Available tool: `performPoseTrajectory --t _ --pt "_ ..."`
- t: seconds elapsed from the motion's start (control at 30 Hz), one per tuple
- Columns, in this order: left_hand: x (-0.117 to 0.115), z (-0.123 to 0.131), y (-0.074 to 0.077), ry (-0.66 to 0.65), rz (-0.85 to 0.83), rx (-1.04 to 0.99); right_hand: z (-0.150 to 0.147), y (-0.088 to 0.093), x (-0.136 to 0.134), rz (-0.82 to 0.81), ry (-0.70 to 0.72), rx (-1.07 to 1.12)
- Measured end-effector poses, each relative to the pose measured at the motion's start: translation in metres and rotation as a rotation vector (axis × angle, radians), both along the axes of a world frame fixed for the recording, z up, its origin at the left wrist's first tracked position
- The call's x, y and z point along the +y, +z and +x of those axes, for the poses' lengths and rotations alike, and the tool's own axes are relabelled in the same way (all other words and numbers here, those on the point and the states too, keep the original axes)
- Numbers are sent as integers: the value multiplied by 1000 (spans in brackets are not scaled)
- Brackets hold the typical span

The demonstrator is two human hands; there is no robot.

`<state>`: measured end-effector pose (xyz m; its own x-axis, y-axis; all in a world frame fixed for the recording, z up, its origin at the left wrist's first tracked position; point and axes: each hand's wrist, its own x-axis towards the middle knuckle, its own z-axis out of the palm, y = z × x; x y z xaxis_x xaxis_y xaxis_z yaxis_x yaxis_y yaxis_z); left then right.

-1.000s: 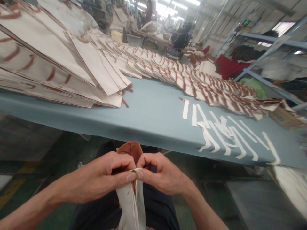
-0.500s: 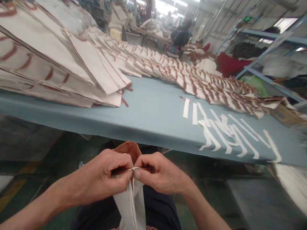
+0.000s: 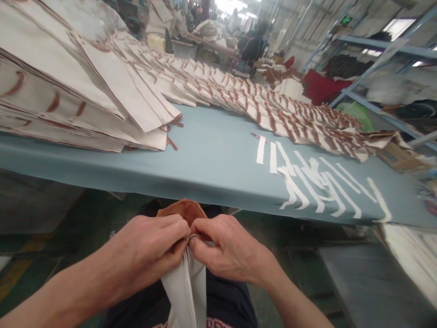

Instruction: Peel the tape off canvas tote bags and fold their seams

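Over my lap I hold a cream fabric piece (image 3: pixel 186 289) with a raised seam down its middle and a brown lining (image 3: pixel 182 208) showing at the top. My left hand (image 3: pixel 155 243) pinches its edge between thumb and fingers. Right beside it, my right hand (image 3: pixel 223 246) pinches the same edge, and the fingertips of both hands nearly meet at the seam. The fabric hangs down from the pinch. What lies under my fingers is hidden.
A blue-grey covered table (image 3: pixel 211 155) stands in front of me. On it are a stack of cream fabric pieces (image 3: pixel 68 91), rows of brown-strapped pieces (image 3: pixel 252 98), white strips (image 3: pixel 317 182) and a cardboard box (image 3: pixel 398 157). A person (image 3: pixel 252 45) is farther back.
My left hand has rolled over so its back shows more, with its fingers closer to the right hand. More brown lining shows. The view has shifted slightly.
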<state>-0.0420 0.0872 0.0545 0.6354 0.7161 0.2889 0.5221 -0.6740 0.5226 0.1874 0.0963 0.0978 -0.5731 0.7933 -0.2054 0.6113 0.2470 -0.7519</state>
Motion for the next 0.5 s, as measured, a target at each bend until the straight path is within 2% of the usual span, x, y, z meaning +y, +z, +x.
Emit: performPoseTrajectory --t 0.1,0.23,0.37,0.5 --pt "-2 0 -5 -27 112 -26 -2 4 1 5 39 -32" --pt "-3 -2 -3 -21 140 -51 -1 1 2 -23 82 39" --pt "-3 -3 6 -49 -79 -92 3 -9 3 -116 114 176" --pt "1 -5 15 -59 -330 -115 6 -17 4 -106 135 202"
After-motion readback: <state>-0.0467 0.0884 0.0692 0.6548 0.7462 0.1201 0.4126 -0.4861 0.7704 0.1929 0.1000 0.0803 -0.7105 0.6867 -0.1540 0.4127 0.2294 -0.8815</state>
